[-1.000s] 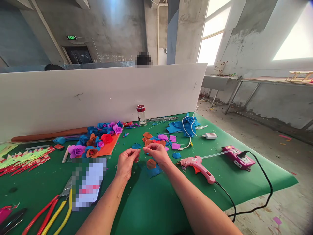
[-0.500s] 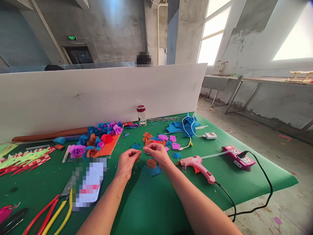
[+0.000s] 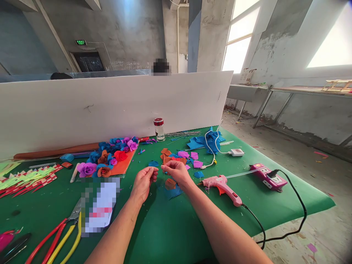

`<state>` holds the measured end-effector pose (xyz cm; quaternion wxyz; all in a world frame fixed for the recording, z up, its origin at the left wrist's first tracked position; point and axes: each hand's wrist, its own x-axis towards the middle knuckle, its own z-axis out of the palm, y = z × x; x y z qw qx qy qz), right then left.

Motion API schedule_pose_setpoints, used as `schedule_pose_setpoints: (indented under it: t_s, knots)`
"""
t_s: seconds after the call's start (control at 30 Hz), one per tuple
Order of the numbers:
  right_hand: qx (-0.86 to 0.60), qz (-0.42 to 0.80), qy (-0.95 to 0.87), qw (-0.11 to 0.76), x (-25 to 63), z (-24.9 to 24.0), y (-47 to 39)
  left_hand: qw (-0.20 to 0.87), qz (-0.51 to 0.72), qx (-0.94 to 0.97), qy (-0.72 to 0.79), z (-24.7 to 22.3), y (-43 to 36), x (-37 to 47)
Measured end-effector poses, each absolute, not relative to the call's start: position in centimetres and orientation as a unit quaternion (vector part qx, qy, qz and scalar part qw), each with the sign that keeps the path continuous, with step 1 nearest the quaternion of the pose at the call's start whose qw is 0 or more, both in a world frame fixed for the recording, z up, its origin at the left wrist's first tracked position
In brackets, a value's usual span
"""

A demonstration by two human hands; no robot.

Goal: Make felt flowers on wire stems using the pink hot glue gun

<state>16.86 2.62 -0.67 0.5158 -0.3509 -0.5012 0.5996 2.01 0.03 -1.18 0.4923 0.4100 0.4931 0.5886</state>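
Left hand (image 3: 142, 184) has curled; brown piece (image 3: 170, 184) near right hand (image 3: 176, 171).

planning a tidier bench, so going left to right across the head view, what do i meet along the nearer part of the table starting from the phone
Smartphone, left hand, right hand, pink glue gun, magenta power strip.

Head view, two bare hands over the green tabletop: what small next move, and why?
Perhaps bring the left hand over to the right hand: the two nearly meet across a narrow gap, though anything pinched is too small to tell. The pink pistol-shaped glue gun lies in neither hand, so it can probably wait.
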Motion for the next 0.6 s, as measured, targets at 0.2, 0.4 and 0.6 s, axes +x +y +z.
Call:
schedule_pose_setpoints:
  t_s: [0.2, 0.4, 0.6]
  knots:
    - [-0.350, 0.593, -0.511, 0.515, 16.86, -1.14, 2.90, 0.478, 0.583, 0.404, 0.518, -0.73, -0.04, 2.06]
    - [-0.344, 0.594, -0.513, 0.516, 16.81, -1.42, 3.12, 0.456, 0.585, 0.422, 0.522, -0.34, -0.39, 2.09]
    - [-0.347, 0.593, -0.511, 0.516, 16.81, -1.29, 3.01, 0.463, 0.597, 0.406, 0.514, -0.32, -0.31, 2.12]
